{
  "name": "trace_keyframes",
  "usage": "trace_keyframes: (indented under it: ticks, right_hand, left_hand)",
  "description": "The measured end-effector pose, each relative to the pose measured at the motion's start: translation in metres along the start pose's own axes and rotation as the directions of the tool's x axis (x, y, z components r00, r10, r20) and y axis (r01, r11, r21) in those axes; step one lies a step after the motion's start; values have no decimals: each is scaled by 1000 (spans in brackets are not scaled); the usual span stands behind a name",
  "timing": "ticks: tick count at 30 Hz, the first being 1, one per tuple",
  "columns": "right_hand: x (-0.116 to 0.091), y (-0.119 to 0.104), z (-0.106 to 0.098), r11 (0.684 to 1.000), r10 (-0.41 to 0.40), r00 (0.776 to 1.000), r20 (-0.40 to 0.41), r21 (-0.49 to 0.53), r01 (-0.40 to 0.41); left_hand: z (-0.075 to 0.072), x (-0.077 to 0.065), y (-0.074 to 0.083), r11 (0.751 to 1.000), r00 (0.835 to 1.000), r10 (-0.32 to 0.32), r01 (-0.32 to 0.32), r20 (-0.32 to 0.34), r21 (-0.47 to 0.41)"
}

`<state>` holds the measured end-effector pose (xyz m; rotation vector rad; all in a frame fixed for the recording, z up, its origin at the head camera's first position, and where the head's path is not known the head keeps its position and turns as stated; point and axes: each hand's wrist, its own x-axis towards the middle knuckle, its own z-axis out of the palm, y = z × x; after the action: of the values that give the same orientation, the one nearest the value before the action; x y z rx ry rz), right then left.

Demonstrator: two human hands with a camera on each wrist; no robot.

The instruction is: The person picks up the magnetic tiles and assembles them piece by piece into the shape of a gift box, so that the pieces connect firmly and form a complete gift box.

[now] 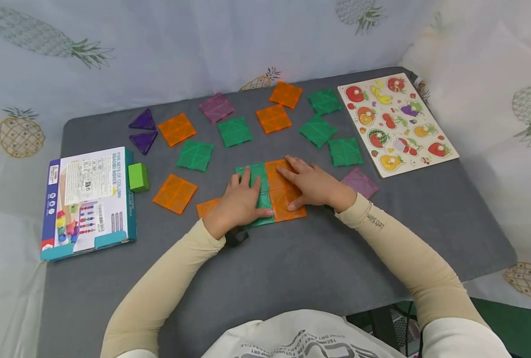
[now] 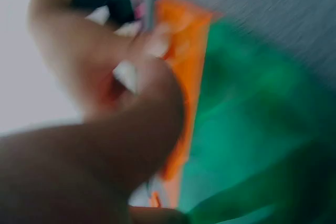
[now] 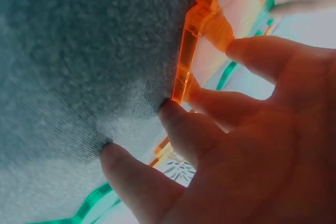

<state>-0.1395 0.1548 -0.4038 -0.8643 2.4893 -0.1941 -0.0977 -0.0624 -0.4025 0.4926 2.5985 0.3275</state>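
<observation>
In the head view, two green square tiles and two orange ones lie edge to edge in a block at the table's middle. My left hand (image 1: pixel 240 205) rests over the left side, its thumb across the lower green tile (image 1: pixel 265 200), fingers reaching the upper green tile (image 1: pixel 259 172). Spread over the orange column, my right hand (image 1: pixel 315 186) touches the upper orange tile (image 1: pixel 274 174) and the lower orange tile (image 1: pixel 284 203). Another orange tile (image 1: pixel 207 206) is partly hidden beneath the left hand. The right wrist view shows fingertips (image 3: pixel 176 116) against an orange tile's edge (image 3: pixel 185 69). The left wrist view is blurred.
Loose green, orange and purple square tiles lie around the block, among them a green tile (image 1: pixel 194 155) and a purple tile (image 1: pixel 360 183). Two purple triangles (image 1: pixel 143 141), a green block (image 1: pixel 138 177) and a box (image 1: pixel 86 199) stand left. A fruit puzzle board (image 1: pixel 397 124) lies right.
</observation>
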Motion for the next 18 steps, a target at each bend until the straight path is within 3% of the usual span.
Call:
trace_keyframes:
  ticks: [5, 10, 12, 15, 18]
  right_hand:
    - [5, 0, 0, 1000, -16, 1000, -2, 22, 16]
    - [6, 0, 1, 1000, -8, 1000, -18, 28, 9]
    - [6, 1, 2, 1000, -8, 1000, -26, 30, 8]
    - [5, 4, 4, 999, -16, 999, -42, 38, 17]
    - [3, 6, 4, 999, -21, 999, -49, 47, 23]
  left_hand:
    - [13, -9, 5, 997, 994, -2, 11, -111, 76]
    - [13, -10, 0, 999, 993, -7, 13, -121, 49]
    - [13, -15, -5, 999, 987, -32, 38, -159, 34]
    - [14, -31, -17, 994, 959, -96, 104, -268, 16]
    - [13, -53, -35, 991, 948, -131, 135, -290, -5]
